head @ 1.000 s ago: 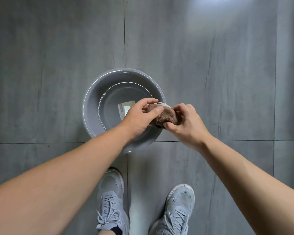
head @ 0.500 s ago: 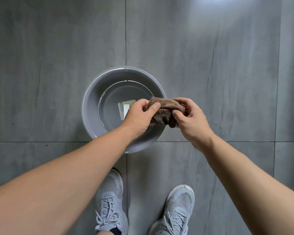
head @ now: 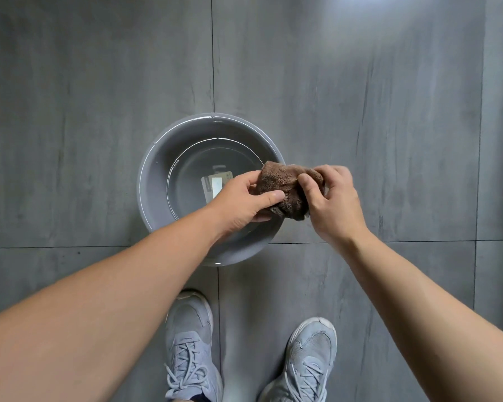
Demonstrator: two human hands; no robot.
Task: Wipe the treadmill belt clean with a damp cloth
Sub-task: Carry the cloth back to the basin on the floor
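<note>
While I stand over the basin (head: 154,181), both my hands hold the cloth (head: 282,190) between them. It is a brown terry cloth, nubbly and matted, bunched into a thick, creased wad rather than spread flat. My left hand (head: 241,201) grips its left end, thumb laid flat across the pile and the other fingers curled underneath. My right hand (head: 334,204) grips the right end, thumb pressing into the near side and the fingers hooked over the top. The hands sit just beside each other, with only a short stretch of bare cloth showing between them and a ragged corner hanging below. From my view the wad lies over the right side of the basin's rim; I cannot tell whether it touches the rim.

The basin is round, smooth grey plastic with a thin pale edge and sloping walls. Clear water (head: 192,175) lies in it, marked by a bright ring on the inner wall. A rectangular label (head: 215,185) shows on the flat bottom, partly hidden by my left hand.

Underneath is a floor (head: 99,82) of large matte grey tiles with faint streaks and dark, thin grout lines. Near the bottom edge are my two light grey lace-up trainers, the left shoe (head: 190,343) and the right shoe (head: 310,361), with mesh uppers and pale laces.
</note>
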